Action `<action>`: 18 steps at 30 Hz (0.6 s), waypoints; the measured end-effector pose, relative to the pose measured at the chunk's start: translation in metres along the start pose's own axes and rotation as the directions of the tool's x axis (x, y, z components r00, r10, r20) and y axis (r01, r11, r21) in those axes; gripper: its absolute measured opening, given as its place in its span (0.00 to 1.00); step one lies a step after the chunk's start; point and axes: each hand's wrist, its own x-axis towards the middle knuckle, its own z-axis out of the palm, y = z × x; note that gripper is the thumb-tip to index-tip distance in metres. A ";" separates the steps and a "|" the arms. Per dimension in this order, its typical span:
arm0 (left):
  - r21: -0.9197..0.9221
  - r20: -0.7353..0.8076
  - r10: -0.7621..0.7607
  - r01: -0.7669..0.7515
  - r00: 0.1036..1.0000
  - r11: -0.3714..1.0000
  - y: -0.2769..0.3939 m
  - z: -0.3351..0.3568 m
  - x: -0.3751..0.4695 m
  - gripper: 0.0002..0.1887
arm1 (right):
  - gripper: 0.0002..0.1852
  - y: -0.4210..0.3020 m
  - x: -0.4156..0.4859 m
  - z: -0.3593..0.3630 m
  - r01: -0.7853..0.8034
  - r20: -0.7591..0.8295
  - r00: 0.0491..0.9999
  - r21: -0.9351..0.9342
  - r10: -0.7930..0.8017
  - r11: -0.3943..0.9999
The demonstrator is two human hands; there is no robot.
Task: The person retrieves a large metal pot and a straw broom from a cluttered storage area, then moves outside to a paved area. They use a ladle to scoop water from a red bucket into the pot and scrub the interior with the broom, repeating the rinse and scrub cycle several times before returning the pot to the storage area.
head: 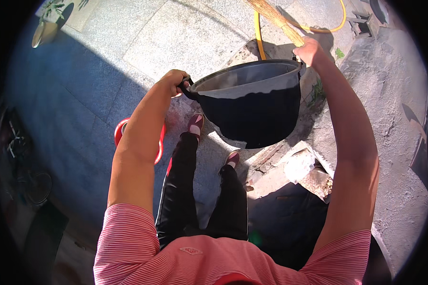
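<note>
A large, deep metal pot [249,103] with a dark, blackened outside is held off the ground in front of me. Its rim tilts, and part of the grey inner wall shows. My left hand [176,82] is closed around the black side handle [188,91] at the pot's left. At the opposite side, my right hand [309,52] grips the end of a straw whisk broom [273,16], which points up and away to the left. That same hand is at the pot's right handle, mostly hidden by the fingers.
A yellow hose [258,35] runs behind the pot. Beside my left forearm lies a red basin [159,151], partly covered. A wooden stool [369,25] stands far right, a potted plant [45,32] far left. An opened box [319,181] with a white bag [299,165] sits low right.
</note>
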 end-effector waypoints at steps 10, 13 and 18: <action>0.406 -0.107 0.288 -0.223 0.951 0.886 -0.165 0.094 0.064 0.09 | 0.16 0.176 -0.188 0.172 -0.400 0.077 0.912 0.375 0.402 0.836; 0.523 -0.109 0.384 -0.276 0.917 0.807 -0.194 0.112 0.073 0.13 | 0.16 0.212 -0.228 0.215 -0.450 0.025 0.876 0.406 0.482 0.796; 0.562 -0.097 0.478 -0.348 0.873 0.750 -0.237 0.133 0.086 0.14 | 0.17 0.244 -0.267 0.279 -0.479 -0.013 0.804 0.577 0.594 0.661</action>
